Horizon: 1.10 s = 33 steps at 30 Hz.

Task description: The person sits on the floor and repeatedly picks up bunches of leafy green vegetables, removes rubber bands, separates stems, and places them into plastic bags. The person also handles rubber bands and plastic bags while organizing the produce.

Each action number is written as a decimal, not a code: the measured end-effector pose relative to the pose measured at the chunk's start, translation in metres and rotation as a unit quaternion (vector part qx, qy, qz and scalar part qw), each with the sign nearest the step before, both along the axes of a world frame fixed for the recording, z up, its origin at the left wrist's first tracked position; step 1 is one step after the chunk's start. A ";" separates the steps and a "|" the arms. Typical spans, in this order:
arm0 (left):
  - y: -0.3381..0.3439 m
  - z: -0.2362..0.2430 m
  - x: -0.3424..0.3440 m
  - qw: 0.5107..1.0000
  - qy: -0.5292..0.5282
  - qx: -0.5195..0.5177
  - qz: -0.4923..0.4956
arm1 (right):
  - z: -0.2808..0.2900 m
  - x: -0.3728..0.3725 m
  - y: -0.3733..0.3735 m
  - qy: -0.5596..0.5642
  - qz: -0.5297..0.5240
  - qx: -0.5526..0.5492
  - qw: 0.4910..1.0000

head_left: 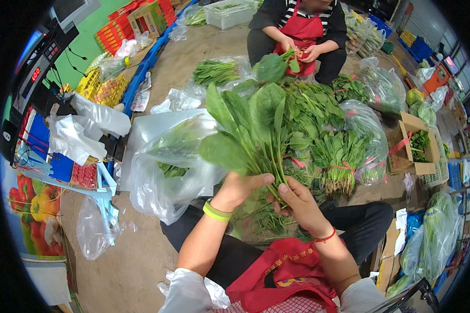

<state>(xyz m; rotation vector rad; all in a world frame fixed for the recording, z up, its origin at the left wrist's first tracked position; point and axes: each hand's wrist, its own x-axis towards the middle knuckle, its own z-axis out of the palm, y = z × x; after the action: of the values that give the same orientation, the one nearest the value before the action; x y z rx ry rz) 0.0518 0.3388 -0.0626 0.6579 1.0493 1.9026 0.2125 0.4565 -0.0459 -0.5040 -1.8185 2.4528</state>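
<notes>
A bunch of leafy greens [245, 122] with broad oval leaves and long thin stems is held up in front of me, leaves pointing away. My left hand [239, 189] is closed around its left side, thumb across the stems; its fingers are partly hidden. Lower on the stems, my right hand [300, 203] pinches the stem ends between thumb and fingers. Just left of the bunch lies a clear plastic bag [164, 175] with some green leaves inside. Beyond and to the right spreads a heap of loose greens [313, 104].
Bundled greens with a red tie [339, 161] lie right of my hands. A cardboard box [411, 143] with greens stands farther right. Across the heap sits a person in a red apron [303, 39], handling leaves. At left stands a scale [42, 68].
</notes>
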 end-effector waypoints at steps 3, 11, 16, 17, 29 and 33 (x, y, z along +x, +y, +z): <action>0.006 0.007 0.006 0.999 0.010 0.012 0.033 | -0.001 0.002 0.000 -0.001 -0.009 -0.027 1.000; 0.003 -0.006 0.002 1.000 -0.014 -0.020 0.007 | -0.008 -0.001 -0.008 0.038 -0.082 -0.028 0.995; 0.006 -0.018 0.002 0.998 0.054 -0.021 0.038 | -0.024 0.003 -0.001 0.043 -0.166 0.123 0.977; 0.006 -0.017 0.003 0.998 0.036 -0.023 0.039 | -0.023 0.003 0.002 0.035 -0.162 0.146 0.975; 0.016 -0.023 0.011 0.991 -0.011 -0.026 0.130 | -0.043 -0.009 -0.009 0.126 -0.454 0.037 0.881; 0.022 -0.029 0.006 0.981 -0.022 -0.019 0.193 | -0.049 -0.011 0.002 0.111 -0.525 -0.049 0.843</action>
<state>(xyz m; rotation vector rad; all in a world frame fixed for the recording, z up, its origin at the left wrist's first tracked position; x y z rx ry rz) 0.0582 0.3605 -0.0918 0.4084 1.2494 2.2090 0.2015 0.4589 -0.0945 -0.8708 -0.8926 1.7036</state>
